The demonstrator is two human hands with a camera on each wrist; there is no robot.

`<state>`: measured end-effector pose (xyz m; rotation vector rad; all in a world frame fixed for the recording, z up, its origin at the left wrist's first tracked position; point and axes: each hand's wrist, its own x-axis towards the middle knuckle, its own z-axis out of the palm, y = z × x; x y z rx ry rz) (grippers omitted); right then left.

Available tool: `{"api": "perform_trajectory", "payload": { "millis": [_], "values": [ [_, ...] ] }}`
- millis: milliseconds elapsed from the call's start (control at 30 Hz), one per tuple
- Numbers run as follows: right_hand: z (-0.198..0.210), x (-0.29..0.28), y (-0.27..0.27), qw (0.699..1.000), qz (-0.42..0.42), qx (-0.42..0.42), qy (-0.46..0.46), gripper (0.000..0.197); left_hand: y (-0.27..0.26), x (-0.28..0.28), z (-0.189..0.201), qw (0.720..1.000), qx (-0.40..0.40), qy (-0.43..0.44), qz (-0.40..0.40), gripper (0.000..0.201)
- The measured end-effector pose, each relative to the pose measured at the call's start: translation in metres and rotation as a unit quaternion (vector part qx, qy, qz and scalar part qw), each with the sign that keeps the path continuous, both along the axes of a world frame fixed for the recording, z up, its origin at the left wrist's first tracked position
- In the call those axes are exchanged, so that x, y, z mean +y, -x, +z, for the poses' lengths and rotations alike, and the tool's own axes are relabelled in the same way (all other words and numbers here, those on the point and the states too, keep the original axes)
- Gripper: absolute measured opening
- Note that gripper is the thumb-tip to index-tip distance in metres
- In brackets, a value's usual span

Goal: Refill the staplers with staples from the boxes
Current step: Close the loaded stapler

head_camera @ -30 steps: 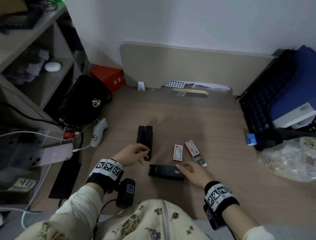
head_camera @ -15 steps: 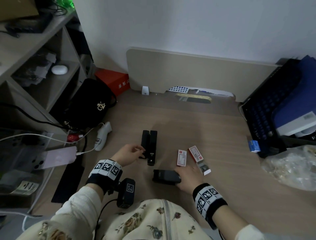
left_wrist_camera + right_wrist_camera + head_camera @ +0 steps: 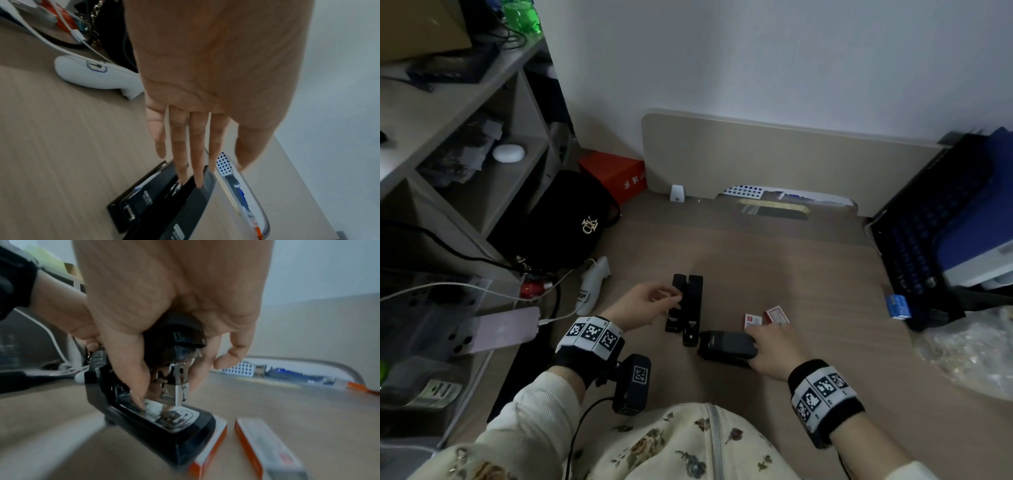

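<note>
Two black staplers point(image 3: 678, 301) point(image 3: 694, 308) lie side by side on the wooden desk point(image 3: 808, 274). My left hand point(image 3: 671, 301) reaches them from the left, and its straight fingertips point(image 3: 198, 181) touch the staplers point(image 3: 144, 199) point(image 3: 191, 204). A third black stapler point(image 3: 722, 344) lies crosswise nearer to me. My right hand point(image 3: 756, 346) grips its right end, thumb and fingers curled round the top point(image 3: 174, 331) above the metal base plate point(image 3: 174, 415). Two red-and-white staple boxes point(image 3: 752, 320) point(image 3: 777, 314) lie just beyond that hand; both boxes point(image 3: 209, 449) point(image 3: 267, 451) show in the right wrist view.
A black handbag point(image 3: 565, 222), white device point(image 3: 592, 284), pink phone point(image 3: 500, 329) with cable and shelving crowd the left. A red box point(image 3: 616, 174) and clear pencil case point(image 3: 774, 209) sit at the back. A blue crate point(image 3: 928, 233), small blue box point(image 3: 897, 306) and plastic bag point(image 3: 969, 353) are on the right.
My right hand has gone from lying beside the crosswise stapler's end to gripping it. The left hand stays at the paired staplers. The head view shifted slightly.
</note>
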<state>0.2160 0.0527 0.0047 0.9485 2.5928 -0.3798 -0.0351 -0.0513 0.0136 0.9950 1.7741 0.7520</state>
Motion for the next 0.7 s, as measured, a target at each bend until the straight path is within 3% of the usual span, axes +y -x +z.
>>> {"api": "perform_trajectory", "payload": {
  "millis": [67, 133, 233, 400, 567, 700],
  "values": [
    [0.018, 0.008, 0.005, 0.999, 0.005, 0.036, -0.032, 0.009, -0.002, 0.004, 0.006, 0.999, 0.005, -0.026, -0.025, 0.033],
    [0.034, 0.013, 0.012, 0.995, 0.030, 0.067, -0.068, 0.009, -0.005, 0.009, 0.013, 0.996, 0.030, -0.029, -0.079, 0.057],
    [0.048, 0.009, 0.029, 0.982, 0.067, 0.110, -0.135, 0.018, -0.016, 0.018, 0.024, 0.984, 0.062, -0.017, -0.168, 0.084],
    [0.050, -0.002, 0.052, 0.945, 0.142, 0.185, -0.230, 0.035, -0.029, 0.027, 0.031, 0.963, 0.116, -0.011, -0.245, 0.088],
    [0.049, -0.002, 0.060, 0.937, 0.140, 0.218, -0.234, 0.045, -0.026, 0.028, 0.021, 0.966, 0.144, 0.010, -0.213, 0.094],
    [0.048, -0.002, 0.062, 0.953, 0.079, 0.240, -0.166, 0.067, -0.011, 0.026, 0.008, 0.988, 0.091, -0.017, -0.125, 0.095]
  ]
}}
